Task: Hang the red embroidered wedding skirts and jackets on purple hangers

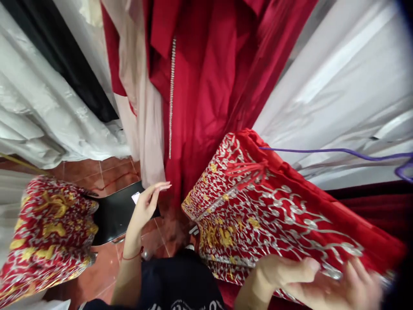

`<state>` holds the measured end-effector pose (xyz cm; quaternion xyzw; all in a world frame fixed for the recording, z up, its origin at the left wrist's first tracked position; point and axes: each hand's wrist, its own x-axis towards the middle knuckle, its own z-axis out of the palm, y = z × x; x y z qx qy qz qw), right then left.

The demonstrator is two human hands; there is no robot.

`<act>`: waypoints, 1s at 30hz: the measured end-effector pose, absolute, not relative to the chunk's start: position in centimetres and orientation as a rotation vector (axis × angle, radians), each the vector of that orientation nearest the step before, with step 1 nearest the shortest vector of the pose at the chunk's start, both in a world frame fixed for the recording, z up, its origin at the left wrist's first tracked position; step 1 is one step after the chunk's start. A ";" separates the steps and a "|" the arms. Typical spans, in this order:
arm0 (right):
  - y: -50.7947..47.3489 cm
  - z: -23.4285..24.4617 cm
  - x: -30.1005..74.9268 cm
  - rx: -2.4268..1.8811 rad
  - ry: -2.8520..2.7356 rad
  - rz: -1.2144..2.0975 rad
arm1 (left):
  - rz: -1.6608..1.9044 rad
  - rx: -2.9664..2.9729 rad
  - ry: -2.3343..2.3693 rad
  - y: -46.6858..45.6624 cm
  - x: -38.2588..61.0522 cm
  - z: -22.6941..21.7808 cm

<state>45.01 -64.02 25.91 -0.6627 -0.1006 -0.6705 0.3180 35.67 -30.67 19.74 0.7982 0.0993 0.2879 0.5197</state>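
Note:
A red skirt-like garment with silver and gold embroidery fills the lower right, its plain red waistband sloping down to the right. Red tie strings lie across its upper part. In front of its lower edge is my right hand, palm up, thumb and fingers apart; whether it touches the cloth I cannot tell, as the fingers are blurred. My left hand, a red string on its wrist, is raised with fingers stretched out and nothing in it. Behind it are a black chair seat and a small white tag.
A second embroidered red garment drapes at the lower left. Long red cloth with a beaded strip hangs ahead, beside a beige one. White gowns hang at both sides. A purple cord stretches rightward above tiled floor.

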 end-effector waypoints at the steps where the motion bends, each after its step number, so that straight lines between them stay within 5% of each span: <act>1: -61.8 26.2 45.3 -1.620 -0.287 -1.851 | 0.645 1.945 0.251 -29.8 34.3 19.1; 3: -57.0 26.7 45.1 -1.505 -0.289 -1.815 | 0.599 2.004 0.269 -27.8 31.2 18.4; 12: -36.4 23.3 32.2 -1.678 -0.809 -0.715 | 0.627 1.930 0.429 -15.9 14.7 19.5; 18: -22.4 17.9 26.4 -1.918 -1.367 0.086 | 0.757 1.688 0.785 -8.4 4.9 12.1; 25: -13.9 10.8 18.1 -2.021 -1.831 0.466 | 0.937 1.327 1.263 -6.7 -2.6 2.1; 30: -13.3 6.9 13.4 -2.006 -2.010 0.777 | 0.951 1.154 1.465 -6.9 -4.0 -1.1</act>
